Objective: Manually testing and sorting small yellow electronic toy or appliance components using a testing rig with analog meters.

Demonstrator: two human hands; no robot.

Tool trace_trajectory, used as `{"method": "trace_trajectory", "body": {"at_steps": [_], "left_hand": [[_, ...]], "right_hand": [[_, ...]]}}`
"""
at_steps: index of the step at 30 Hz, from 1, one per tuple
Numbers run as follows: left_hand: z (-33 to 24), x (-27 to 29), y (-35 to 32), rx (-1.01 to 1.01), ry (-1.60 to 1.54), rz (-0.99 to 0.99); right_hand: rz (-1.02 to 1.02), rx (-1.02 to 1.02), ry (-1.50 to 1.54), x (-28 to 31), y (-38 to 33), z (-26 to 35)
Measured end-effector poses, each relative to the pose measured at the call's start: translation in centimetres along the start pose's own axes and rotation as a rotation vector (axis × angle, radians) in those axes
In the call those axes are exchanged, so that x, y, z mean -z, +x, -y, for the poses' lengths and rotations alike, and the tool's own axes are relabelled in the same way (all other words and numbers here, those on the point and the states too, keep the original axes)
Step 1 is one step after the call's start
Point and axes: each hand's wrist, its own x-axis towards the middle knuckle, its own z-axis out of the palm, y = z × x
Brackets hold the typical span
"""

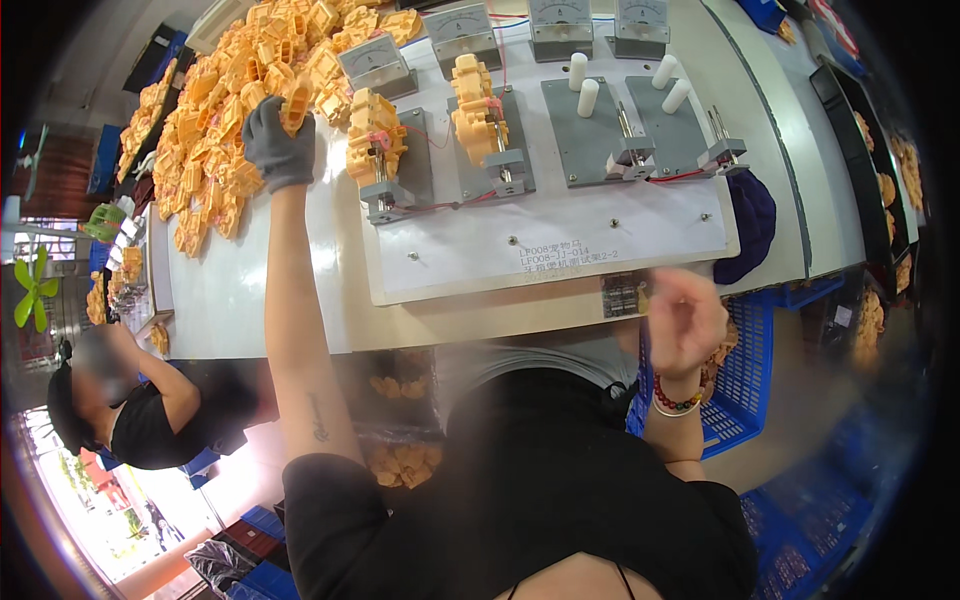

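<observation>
My left hand [280,150], in a grey glove, reaches to the right edge of a large heap of orange plastic parts [205,140]. Its fingers are closed on one orange plastic housing [296,106]. Bare and blurred by motion, my right hand [688,325] hangs in front of the table edge, near a blue basket; its fingers are too smeared to read. On the white test board [470,265], one orange assembly [376,140] sits on the leftmost grey plate, and another orange assembly [475,110] on the plate beside it. The two right plates carry bare white posts [588,98].
Several analog meters [462,38] line the back of the board. A dark purple cloth [748,225] lies at its right end. The blue basket [750,385] stands below the table, at right. Another person [165,400] sits at the left. A black tray [860,150] is at far right.
</observation>
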Motion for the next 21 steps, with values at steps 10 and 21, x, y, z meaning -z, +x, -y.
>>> {"method": "trace_trajectory", "body": {"at_steps": [10,21], "left_hand": [[-10.6,9.8,3.3,0.081,-0.594,0.086],[-19.4,14.8,6.9,-0.346,-0.524,0.186]], "right_hand": [[0.076,-0.128,0.079,-1.8,6.8,-1.7],[0.042,-0.122,0.108,-3.9,5.6,-1.9]]}}
